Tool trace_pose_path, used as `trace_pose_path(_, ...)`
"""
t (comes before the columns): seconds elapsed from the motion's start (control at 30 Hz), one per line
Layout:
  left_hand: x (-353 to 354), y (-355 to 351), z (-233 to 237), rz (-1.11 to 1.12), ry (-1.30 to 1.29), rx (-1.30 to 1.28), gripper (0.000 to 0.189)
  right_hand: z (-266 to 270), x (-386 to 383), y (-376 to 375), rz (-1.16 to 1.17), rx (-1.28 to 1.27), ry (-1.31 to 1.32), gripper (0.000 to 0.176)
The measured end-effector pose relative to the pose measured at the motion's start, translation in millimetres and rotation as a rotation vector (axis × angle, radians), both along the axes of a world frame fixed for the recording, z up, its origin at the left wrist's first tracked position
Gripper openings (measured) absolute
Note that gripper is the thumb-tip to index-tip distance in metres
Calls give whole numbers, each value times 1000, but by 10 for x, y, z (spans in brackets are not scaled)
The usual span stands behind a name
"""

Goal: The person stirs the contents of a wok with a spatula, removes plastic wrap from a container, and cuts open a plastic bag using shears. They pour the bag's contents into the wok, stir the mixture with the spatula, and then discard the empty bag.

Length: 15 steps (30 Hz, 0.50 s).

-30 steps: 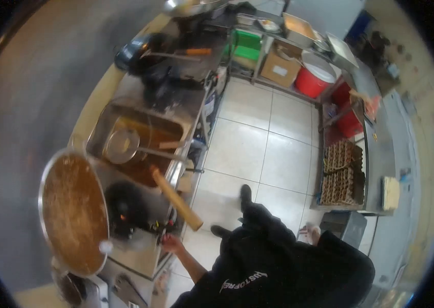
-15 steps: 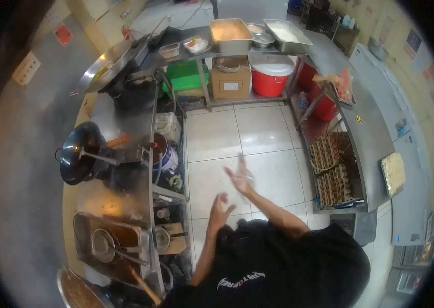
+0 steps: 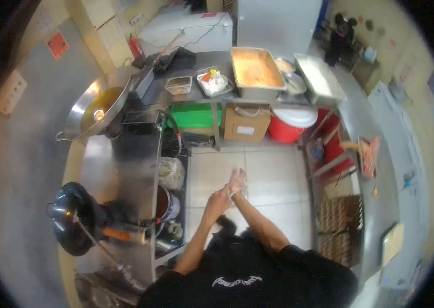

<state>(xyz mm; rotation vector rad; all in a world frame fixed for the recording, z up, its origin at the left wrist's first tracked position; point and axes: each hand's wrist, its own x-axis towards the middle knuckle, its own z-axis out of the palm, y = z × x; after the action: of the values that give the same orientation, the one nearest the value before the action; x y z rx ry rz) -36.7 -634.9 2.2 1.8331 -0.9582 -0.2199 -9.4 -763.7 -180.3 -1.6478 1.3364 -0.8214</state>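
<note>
Translucent whitish plastic glove (image 3: 242,191), as far as blur allows, sits on the right hand (image 3: 238,179) over the tiled floor (image 3: 271,172), its finger spread unclear. The left hand (image 3: 220,201) is closed against it near the wrist. Steel tray of orange contents (image 3: 258,74) noted at 12 o'clock on the tabletop (image 3: 206,60); black round wok (image 3: 70,218), 9 o'clock.

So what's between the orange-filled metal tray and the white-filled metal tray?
Two round metal bowls, one behind the other, in the head view.
</note>
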Motion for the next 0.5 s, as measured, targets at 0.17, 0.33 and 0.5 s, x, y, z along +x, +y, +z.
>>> trace_pose_path(0.17,982,-912,-158,-28,13,132,13,470,982,-1128,228,499,137,67)
trace_pose_path(0.33,2180,-1257,-428,28,93,157,10,240,3017,-1996,508,-16,93,37)
trace_pose_path(0.5,4510,-1873,-965,241,769,-478,35,1448,4963,-2300,737,-448,176,38)
